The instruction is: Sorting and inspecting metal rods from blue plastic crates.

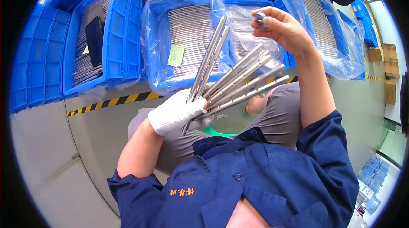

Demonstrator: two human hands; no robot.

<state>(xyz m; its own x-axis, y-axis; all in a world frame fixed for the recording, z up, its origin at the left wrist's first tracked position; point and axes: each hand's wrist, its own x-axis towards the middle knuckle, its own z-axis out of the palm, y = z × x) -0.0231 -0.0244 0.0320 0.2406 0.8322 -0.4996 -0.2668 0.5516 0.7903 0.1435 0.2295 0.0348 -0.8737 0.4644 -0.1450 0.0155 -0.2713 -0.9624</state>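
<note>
My left hand (174, 114), in a white glove, is closed around the lower ends of several slim metal rods (235, 73). They fan out up and to the right, and small holes show along some of them. My bare right hand (286, 31) is raised to the right of the rods, pinching a small dark round piece (260, 18) between thumb and fingers. Its exact kind is too small to make out. Beyond the rods stands a blue crate (155, 74) lined with clear plastic, holding rows of similar rods (187, 25) and a pale green paper slip (176, 55).
To the left, a blue crate (118, 36) of rods has a black phone (94, 40) on top. More lined crates with rods (317, 23) stand at the right. Yellow-black floor tape (115, 102) runs before the crates. Wooden blocks (390, 68) sit far right.
</note>
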